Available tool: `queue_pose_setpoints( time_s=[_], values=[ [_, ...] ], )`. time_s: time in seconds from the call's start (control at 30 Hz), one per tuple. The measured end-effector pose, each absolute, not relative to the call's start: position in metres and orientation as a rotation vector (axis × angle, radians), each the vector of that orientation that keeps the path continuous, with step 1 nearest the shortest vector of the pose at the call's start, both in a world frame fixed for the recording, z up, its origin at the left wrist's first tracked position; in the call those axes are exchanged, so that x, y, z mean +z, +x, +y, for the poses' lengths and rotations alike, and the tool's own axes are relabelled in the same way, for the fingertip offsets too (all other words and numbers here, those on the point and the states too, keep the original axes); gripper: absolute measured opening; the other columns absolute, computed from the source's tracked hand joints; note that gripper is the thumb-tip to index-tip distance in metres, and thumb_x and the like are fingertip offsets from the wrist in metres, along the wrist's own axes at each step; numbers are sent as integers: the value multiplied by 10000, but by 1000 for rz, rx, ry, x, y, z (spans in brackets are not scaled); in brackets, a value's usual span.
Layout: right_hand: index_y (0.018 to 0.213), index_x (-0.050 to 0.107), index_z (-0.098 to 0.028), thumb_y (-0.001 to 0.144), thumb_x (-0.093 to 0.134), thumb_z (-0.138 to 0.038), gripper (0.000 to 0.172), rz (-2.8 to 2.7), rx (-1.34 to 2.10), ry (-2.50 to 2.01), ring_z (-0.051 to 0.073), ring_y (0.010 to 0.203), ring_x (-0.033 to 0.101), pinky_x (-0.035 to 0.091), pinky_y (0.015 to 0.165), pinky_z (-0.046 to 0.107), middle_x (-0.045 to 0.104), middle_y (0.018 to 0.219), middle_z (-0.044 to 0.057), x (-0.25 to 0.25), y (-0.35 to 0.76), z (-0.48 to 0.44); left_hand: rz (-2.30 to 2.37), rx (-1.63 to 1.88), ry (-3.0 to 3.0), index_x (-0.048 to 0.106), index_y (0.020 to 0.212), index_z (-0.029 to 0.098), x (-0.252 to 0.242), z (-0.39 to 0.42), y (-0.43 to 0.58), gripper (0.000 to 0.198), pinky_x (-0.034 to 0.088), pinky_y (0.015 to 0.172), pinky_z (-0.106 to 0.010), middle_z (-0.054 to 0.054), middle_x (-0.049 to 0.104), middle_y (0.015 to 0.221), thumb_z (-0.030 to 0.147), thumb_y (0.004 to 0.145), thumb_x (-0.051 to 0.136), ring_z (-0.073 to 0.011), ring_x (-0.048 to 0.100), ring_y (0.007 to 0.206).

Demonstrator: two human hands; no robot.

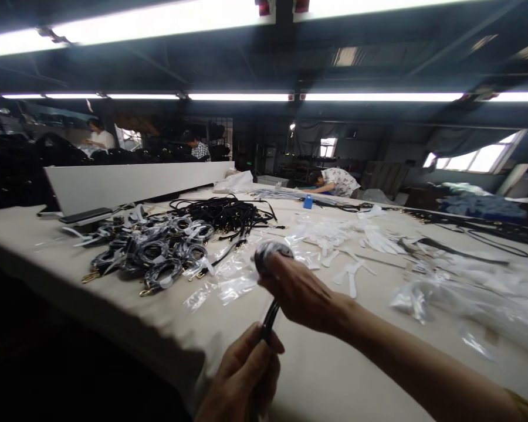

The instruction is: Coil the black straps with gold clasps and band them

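Observation:
My left hand is closed around the lower part of a black strap. Higher up, my right hand grips the strap's other end, where a rounded, shiny section like clear wrap shows past the fingers. Part of the strap is hidden by both hands. To the left lies a heap of coiled straps with white bands, clear wrapping and gold-coloured clasps. Behind it sits a tangled pile of loose black straps. Flat clear plastic bags lie just left of my hands.
White tag-like strips and crumpled clear plastic lie on the table at right. A small blue object stands farther back. A white panel borders the back left. A person leans over the far side.

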State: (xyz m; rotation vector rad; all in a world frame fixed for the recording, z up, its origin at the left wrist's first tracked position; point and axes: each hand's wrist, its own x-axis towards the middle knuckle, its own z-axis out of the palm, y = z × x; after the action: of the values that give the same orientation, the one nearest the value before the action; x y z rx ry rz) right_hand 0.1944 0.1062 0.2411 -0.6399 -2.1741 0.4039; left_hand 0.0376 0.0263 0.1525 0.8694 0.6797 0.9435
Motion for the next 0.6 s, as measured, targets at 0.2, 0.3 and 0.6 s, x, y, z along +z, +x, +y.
queue_pose_setpoints(
  time_s=[0.2,0.3,0.6],
  values=[
    [830,409,-205,981,466,-346,215,-2830,323,-1035,134,586,292,229,555,322,424,702,-23,229,228,84,791,768,1149,542,1044,194,151,66,-16,477,114,445,-193,84,448,647,493,745,763,-22,209,464],
    [831,504,-182,987,432,-371,256,-2745,979,-1223,113,580,394,300,550,265,466,698,-19,238,232,64,805,714,1350,559,908,162,139,87,-22,415,165,447,-190,61,506,626,547,809,679,-37,269,473],
    [897,573,-112,949,563,-382,275,-702,2214,-543,31,394,196,276,385,143,314,533,-107,237,218,69,635,975,1190,526,891,159,116,71,37,478,220,477,-212,52,479,538,628,929,439,-58,337,454]
  ],
)
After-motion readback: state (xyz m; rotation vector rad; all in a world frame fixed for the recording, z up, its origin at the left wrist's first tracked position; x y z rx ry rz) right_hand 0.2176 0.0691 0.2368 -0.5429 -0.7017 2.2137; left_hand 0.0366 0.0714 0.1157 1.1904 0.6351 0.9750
